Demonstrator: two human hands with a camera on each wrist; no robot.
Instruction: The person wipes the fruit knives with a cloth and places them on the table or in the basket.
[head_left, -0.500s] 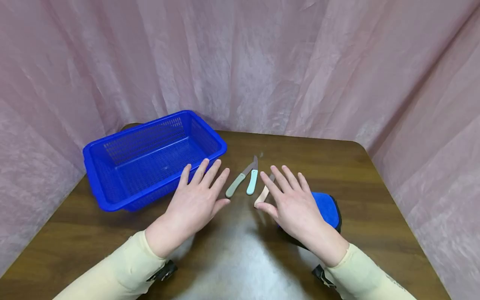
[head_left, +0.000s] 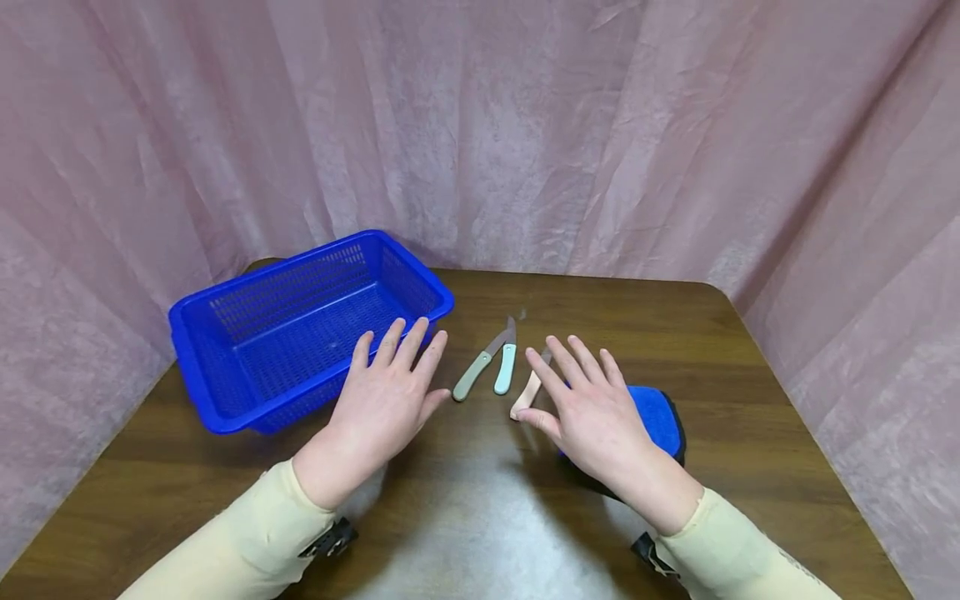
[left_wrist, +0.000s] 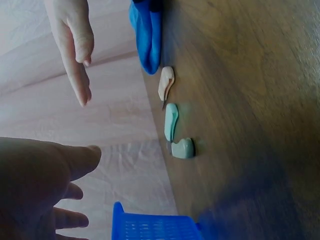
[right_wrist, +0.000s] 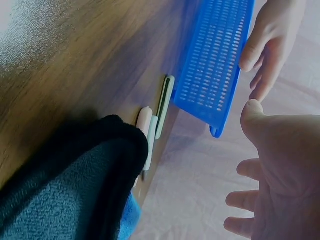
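Note:
My left hand point(head_left: 382, 400) hovers above the table with fingers straight and spread, near the front right corner of a blue plastic basket point(head_left: 217, 414). It holds nothing. Over a blue cloth item with black edging point(head_left: 658, 421), my right hand point(head_left: 600, 421) is also raised, fingers spread and grasping nothing. Between the hands lie three small knives: one with a grey-green handle point(head_left: 471, 377), one with a mint handle point(head_left: 506, 371) and one with a cream handle point(head_left: 527, 397). The right fingers partly cover the cream knife in the head view. The grey-green and mint knives' blades meet near their tips.
The brown wooden table point(head_left: 750, 467) has a glossy bright patch in front. Pink curtains point(head_left: 525, 133) hang behind it and along its sides. The basket has perforated walls and stands at the table's back left.
My left hand has shifted slightly left and the right hand slightly right. The head view has tilted a little. Knives, basket and cloth item lie as before.

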